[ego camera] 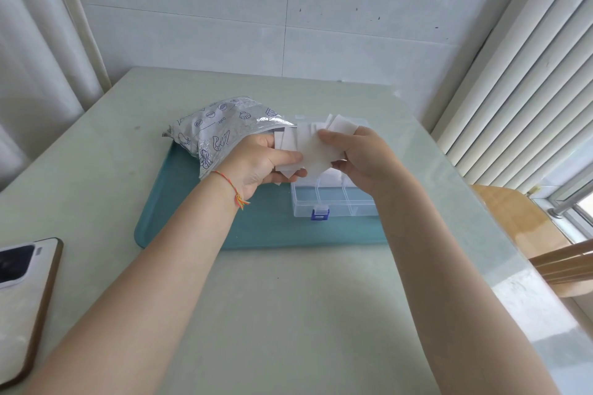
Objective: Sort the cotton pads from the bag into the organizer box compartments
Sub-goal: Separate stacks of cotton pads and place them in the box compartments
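Observation:
A clear plastic bag (214,128) printed with blue drawings lies on its side on the teal tray (263,231), mouth facing right. My left hand (260,163) grips a bundle of white square cotton pads (290,141) at the bag's mouth. My right hand (359,157) pinches one cotton pad (316,154) between thumb and fingers, with more pads fanned behind its fingertips. Both hands hover over the clear organizer box (333,202), which has a blue latch at its front. My hands hide the box's rear compartments; the front ones look bare.
A phone (22,298) lies face down at the table's left front edge. A wooden chair (529,234) stands to the right beside a window with white blinds. A tiled wall backs the pale green table (288,314).

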A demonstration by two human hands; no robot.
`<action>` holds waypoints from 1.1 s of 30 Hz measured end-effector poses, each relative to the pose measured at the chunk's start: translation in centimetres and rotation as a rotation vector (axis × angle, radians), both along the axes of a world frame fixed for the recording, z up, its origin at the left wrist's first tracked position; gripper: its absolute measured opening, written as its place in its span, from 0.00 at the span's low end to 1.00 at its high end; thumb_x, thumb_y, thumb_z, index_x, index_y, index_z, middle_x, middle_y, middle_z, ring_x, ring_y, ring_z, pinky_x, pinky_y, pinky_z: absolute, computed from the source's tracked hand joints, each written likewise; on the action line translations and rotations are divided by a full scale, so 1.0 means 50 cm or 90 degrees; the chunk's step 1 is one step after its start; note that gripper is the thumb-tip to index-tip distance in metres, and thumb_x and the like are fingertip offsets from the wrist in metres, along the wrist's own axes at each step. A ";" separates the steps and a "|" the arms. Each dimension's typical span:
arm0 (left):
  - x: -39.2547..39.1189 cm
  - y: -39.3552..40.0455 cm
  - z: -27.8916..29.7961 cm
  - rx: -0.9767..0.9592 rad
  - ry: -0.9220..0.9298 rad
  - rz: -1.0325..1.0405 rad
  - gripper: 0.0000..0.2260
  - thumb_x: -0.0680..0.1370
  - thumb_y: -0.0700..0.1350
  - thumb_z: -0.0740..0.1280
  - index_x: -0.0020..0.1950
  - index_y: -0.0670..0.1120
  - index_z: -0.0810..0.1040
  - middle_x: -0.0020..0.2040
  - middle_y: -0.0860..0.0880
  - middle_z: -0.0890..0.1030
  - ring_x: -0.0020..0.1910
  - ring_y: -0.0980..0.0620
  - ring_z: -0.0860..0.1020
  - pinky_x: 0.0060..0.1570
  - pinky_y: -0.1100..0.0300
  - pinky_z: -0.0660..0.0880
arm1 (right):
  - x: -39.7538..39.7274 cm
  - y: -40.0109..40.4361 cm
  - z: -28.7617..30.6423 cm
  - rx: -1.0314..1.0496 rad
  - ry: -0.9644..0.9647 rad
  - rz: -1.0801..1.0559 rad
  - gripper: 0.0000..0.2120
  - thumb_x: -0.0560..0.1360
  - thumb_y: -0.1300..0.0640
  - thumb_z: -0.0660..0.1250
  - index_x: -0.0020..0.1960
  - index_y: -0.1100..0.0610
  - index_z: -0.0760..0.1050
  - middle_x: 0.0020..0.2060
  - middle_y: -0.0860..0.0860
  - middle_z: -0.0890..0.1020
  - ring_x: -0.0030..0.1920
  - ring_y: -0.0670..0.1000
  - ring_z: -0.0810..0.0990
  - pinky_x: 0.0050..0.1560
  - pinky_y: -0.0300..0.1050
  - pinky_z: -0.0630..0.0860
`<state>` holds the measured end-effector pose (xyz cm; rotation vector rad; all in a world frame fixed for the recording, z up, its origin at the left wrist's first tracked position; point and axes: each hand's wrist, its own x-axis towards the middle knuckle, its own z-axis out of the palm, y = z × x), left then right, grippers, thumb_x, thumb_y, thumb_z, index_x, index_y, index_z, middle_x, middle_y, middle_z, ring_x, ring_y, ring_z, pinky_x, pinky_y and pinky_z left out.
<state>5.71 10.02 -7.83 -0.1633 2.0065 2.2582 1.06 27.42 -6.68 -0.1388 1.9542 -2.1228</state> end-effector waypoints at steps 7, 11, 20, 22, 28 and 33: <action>0.001 -0.004 0.000 0.036 0.014 -0.028 0.12 0.74 0.28 0.69 0.55 0.37 0.79 0.46 0.38 0.80 0.39 0.46 0.83 0.42 0.59 0.82 | -0.001 -0.007 -0.002 -0.055 -0.026 -0.032 0.06 0.78 0.64 0.66 0.54 0.63 0.77 0.41 0.55 0.81 0.41 0.53 0.80 0.40 0.45 0.78; 0.001 -0.003 0.001 0.042 0.013 -0.027 0.12 0.74 0.29 0.69 0.57 0.36 0.79 0.47 0.38 0.81 0.38 0.47 0.83 0.43 0.58 0.82 | 0.006 -0.011 0.002 -0.115 -0.056 -0.010 0.05 0.79 0.64 0.63 0.50 0.61 0.78 0.39 0.54 0.82 0.38 0.52 0.82 0.45 0.48 0.79; -0.004 -0.007 0.000 -0.010 0.029 0.077 0.07 0.73 0.30 0.71 0.46 0.40 0.80 0.39 0.43 0.82 0.31 0.51 0.82 0.37 0.60 0.82 | -0.005 0.019 0.020 -0.188 -0.111 -0.048 0.04 0.77 0.64 0.66 0.51 0.58 0.76 0.42 0.54 0.80 0.46 0.54 0.81 0.51 0.53 0.80; -0.004 -0.009 0.000 -0.029 0.029 0.074 0.06 0.73 0.31 0.71 0.48 0.39 0.80 0.39 0.43 0.82 0.31 0.50 0.82 0.36 0.60 0.81 | -0.004 0.025 0.020 -0.097 -0.058 0.021 0.04 0.77 0.65 0.65 0.51 0.60 0.77 0.44 0.55 0.81 0.47 0.54 0.81 0.54 0.53 0.79; 0.000 -0.005 0.003 -0.023 0.025 0.034 0.03 0.79 0.36 0.67 0.49 0.40 0.81 0.40 0.43 0.84 0.33 0.47 0.83 0.33 0.60 0.80 | -0.003 0.021 0.000 0.138 0.057 0.090 0.09 0.77 0.64 0.67 0.57 0.64 0.78 0.48 0.56 0.83 0.46 0.52 0.83 0.48 0.46 0.82; -0.005 -0.012 0.001 -0.021 0.014 0.066 0.04 0.80 0.36 0.66 0.52 0.38 0.79 0.44 0.40 0.84 0.35 0.46 0.84 0.35 0.59 0.81 | -0.012 0.033 0.003 0.145 0.090 0.004 0.05 0.78 0.66 0.66 0.53 0.61 0.77 0.47 0.57 0.80 0.46 0.56 0.79 0.46 0.49 0.79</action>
